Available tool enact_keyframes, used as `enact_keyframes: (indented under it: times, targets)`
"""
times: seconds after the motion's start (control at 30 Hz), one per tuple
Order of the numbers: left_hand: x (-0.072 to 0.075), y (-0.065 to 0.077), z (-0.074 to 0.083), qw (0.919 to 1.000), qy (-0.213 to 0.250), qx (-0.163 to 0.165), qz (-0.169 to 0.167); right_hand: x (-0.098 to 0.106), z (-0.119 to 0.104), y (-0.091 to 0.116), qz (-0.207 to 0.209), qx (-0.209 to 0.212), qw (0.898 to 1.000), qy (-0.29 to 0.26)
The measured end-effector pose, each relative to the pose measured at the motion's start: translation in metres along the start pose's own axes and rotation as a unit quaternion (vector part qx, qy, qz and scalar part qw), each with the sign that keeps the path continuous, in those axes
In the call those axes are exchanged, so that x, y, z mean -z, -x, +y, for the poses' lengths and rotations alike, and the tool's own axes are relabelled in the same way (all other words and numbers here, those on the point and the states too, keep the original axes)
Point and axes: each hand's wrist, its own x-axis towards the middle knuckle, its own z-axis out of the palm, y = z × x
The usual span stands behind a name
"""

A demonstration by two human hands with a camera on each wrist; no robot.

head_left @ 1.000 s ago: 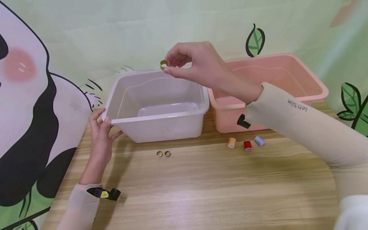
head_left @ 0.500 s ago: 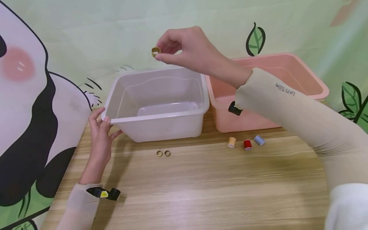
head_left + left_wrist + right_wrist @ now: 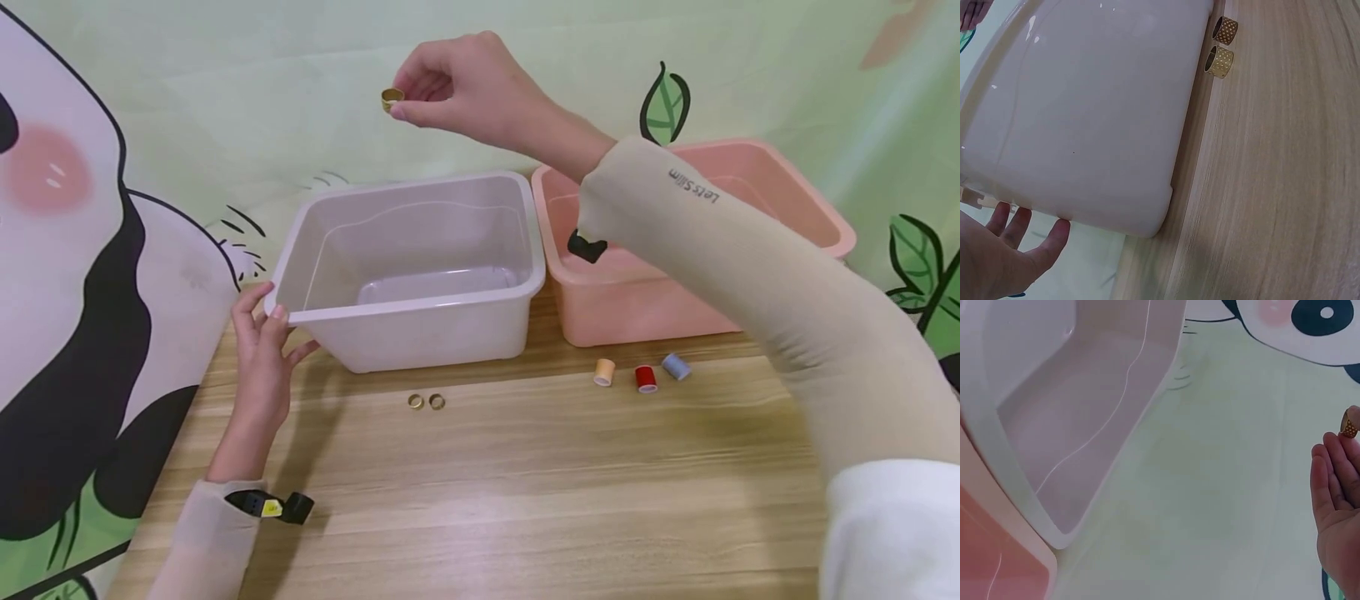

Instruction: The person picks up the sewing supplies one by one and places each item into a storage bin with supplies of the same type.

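Observation:
My right hand (image 3: 476,87) is raised above the back rim of the white plastic bin (image 3: 408,333). Between thumb and forefinger it pinches a gold ring thimble (image 3: 392,100), whose dimpled band shows in the right wrist view. My left hand (image 3: 262,367) holds the bin's front left corner, its fingertips at the rim. Two more ring thimbles stand side by side on the table in front of the bin: a left one (image 3: 416,402) and a right one (image 3: 437,402). The left wrist view shows dimples over both, the nearer thimble (image 3: 1219,62) brighter.
Right of the white bin stands a pink bin (image 3: 637,308), partly covered by my right sleeve. On the wooden table (image 3: 480,483) before it lie three small thread spools: peach (image 3: 604,372), red (image 3: 646,379) and blue (image 3: 677,367). A printed panda cloth (image 3: 247,100) hangs behind.
My right hand has risen and shifted left with the ring thimble, away from the white bin's back rim. The left hand, both bins, the spools and the two table thimbles have stayed put.

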Motion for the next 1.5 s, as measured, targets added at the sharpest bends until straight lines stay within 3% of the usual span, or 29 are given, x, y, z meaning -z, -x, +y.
enact_keyframes:
  times: [0.5,0.9,1.2,1.5]
  targets:
    - [0.0,-0.003,-0.002,0.9999,0.009,0.0,-0.004,-0.019,0.029,-0.037,-0.028,-0.056,0.998,-0.021]
    - [-0.003,-0.004,-0.001,0.9999,0.01,0.005,-0.007,-0.047,0.061,-0.055,-0.06,-0.089,0.994,-0.037]
    - [-0.005,-0.002,-0.001,0.9998,0.011,0.017,-0.004,-0.088,0.068,-0.064,-0.105,-0.052,0.992,-0.043]
    - [-0.002,0.008,0.006,0.9995,0.021,0.019,0.009,-0.126,0.057,-0.071,-0.179,-0.024,0.981,-0.077]
